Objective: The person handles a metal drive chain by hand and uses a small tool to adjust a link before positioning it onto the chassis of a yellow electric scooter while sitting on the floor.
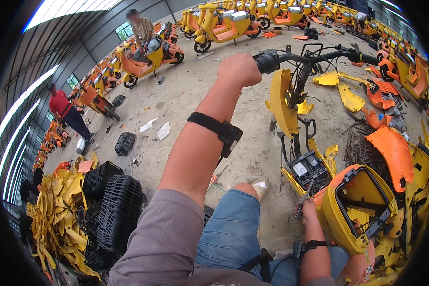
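Note:
My left arm stretches forward, and my left hand (239, 69) is closed round the left end of the black handlebar (295, 57) of a partly stripped scooter. Below the bar stands a curved yellow front panel (285, 102), with cables beside it. Low on the right, my right hand (310, 209) is closed beside the scooter's open floor compartment (307, 168), where dark parts and wiring show. A greyish, patterned thing shows at its fingers, too small to name. Just right of that hand is the yellow and orange seat body (355, 209), its top open.
Orange and yellow panels (391, 148) lie heaped at the right. Yellow scraps (57, 209) and stacked black baskets (117, 209) fill the lower left. A person in red (64, 107) stands at the left; another person (143, 35) is at a scooter farther back. Rows of scooters (229, 24) stand behind.

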The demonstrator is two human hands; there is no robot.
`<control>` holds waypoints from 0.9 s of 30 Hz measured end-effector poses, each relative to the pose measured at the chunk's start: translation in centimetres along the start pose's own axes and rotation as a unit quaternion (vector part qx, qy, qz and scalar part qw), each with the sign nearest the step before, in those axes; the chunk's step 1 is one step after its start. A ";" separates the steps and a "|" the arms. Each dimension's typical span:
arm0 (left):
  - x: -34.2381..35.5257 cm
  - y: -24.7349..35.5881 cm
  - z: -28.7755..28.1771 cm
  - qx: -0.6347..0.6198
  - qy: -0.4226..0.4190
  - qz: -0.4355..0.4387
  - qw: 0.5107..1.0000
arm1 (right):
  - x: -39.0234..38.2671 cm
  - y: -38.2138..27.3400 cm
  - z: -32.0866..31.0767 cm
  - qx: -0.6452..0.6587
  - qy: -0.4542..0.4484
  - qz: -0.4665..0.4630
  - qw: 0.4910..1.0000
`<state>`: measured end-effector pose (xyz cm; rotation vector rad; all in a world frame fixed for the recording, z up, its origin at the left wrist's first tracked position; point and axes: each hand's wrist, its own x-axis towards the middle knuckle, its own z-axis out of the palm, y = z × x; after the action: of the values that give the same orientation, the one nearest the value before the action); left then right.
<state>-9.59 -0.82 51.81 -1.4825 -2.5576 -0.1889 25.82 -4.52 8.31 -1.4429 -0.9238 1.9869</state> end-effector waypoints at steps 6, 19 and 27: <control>0.3 0.1 -0.4 -0.004 -0.001 0.002 1.000 | 3.5 5.2 -2.3 0.076 0.005 0.206 0.976; 1.4 -0.4 0.1 -0.025 -0.009 0.023 0.999 | -4.3 -6.2 3.5 0.123 -0.040 -0.118 0.985; 0.0 1.6 -1.1 -0.030 0.014 -0.008 0.999 | -2.0 -4.3 1.8 0.200 -0.022 -0.003 0.979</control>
<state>-8.07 -0.20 52.92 -1.4704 -2.5635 -0.2885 24.75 -3.64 13.17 -1.1696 -0.5022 2.0597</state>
